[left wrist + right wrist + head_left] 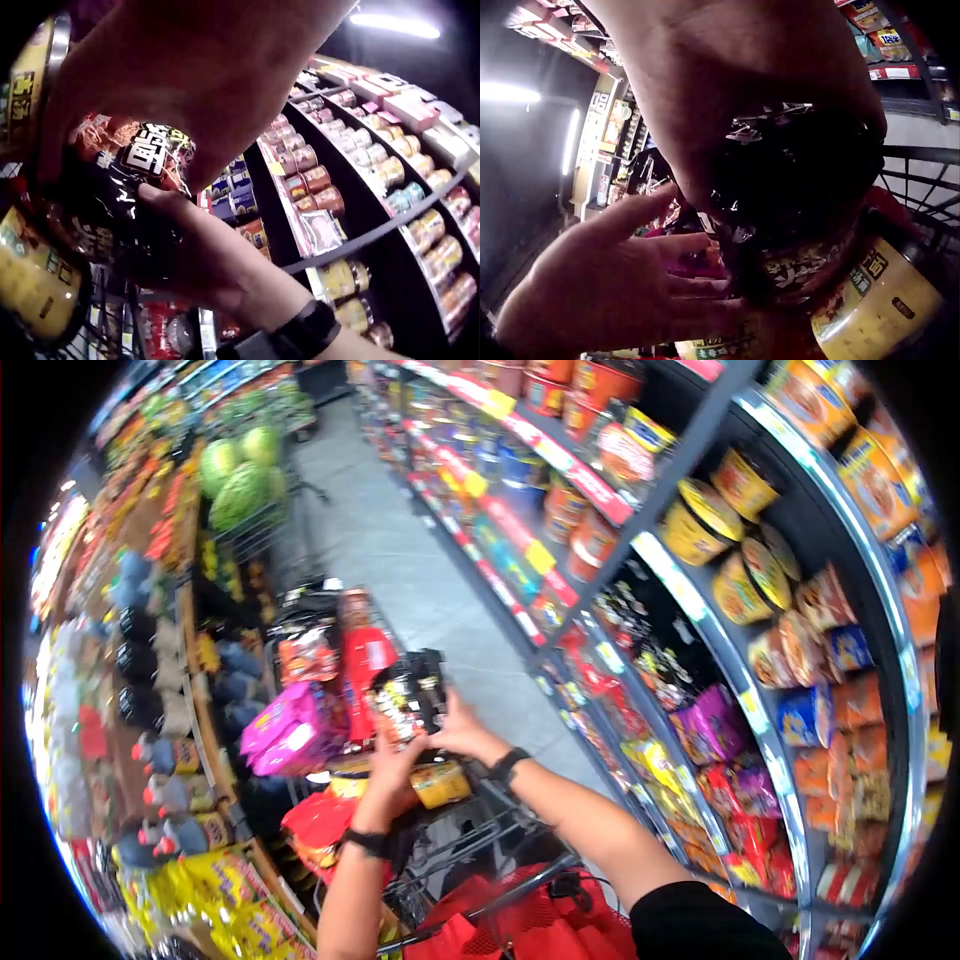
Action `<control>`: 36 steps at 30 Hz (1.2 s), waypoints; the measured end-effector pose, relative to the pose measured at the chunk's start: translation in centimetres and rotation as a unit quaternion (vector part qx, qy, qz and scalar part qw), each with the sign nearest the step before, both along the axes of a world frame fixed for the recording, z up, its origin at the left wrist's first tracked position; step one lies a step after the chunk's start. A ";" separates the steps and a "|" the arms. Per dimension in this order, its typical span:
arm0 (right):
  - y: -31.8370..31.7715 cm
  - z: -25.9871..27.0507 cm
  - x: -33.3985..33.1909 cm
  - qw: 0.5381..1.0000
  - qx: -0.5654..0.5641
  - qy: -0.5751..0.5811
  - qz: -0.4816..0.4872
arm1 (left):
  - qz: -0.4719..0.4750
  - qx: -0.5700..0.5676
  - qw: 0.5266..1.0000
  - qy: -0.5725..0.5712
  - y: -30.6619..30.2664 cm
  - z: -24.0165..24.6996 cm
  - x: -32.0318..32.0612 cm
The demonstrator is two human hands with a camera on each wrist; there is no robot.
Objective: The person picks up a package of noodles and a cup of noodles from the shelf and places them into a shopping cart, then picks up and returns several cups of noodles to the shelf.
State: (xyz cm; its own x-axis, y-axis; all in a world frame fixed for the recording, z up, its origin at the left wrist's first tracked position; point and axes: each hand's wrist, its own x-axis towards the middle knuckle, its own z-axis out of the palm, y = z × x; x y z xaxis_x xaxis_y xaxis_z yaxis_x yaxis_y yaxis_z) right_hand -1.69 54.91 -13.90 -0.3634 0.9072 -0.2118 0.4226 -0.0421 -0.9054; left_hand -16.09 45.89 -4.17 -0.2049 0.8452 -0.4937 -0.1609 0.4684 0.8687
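Both hands hold a black packet of instant noodles (410,695) over a loaded shopping cart. My left hand (395,765) grips its near left side; in the right wrist view the fingers of that left hand (622,277) reach to the packet's side. From the right, my right hand (465,730) grips it, thumb lying on the black wrapper (112,195) in the left wrist view. Close below are yellow tubs (440,785). A purple pack (295,730), a red pack (320,825) and another black pack (308,610) lie around the hands in the cart.
A red mesh bag (520,925) is at the cart's near end. Shelves of noodle cups and bags (740,550) line the right side. Produce and bottles fill the left display, with watermelons (245,495) farther up. The grey aisle floor (400,550) runs ahead.
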 end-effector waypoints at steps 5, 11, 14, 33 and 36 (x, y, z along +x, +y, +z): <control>-0.7 6.2 0.7 0.996 -0.042 -0.073 -0.029 | -0.051 -0.055 0.991 0.115 -0.3 -2.8 -3.4; 1.3 10.9 3.5 0.998 -0.047 -0.036 0.011 | -0.029 -0.046 0.996 0.071 0.0 0.3 -2.2; 2.2 14.8 9.3 0.922 -0.218 0.315 0.052 | -0.013 0.056 0.990 0.126 0.9 8.0 2.6; -2.0 8.9 37.4 0.846 0.045 0.354 -0.396 | -0.120 0.158 0.916 -0.348 14.5 -1.2 38.1; -0.2 9.5 38.7 0.836 0.070 0.296 -0.456 | -0.126 0.144 0.917 -0.350 14.1 -1.3 39.9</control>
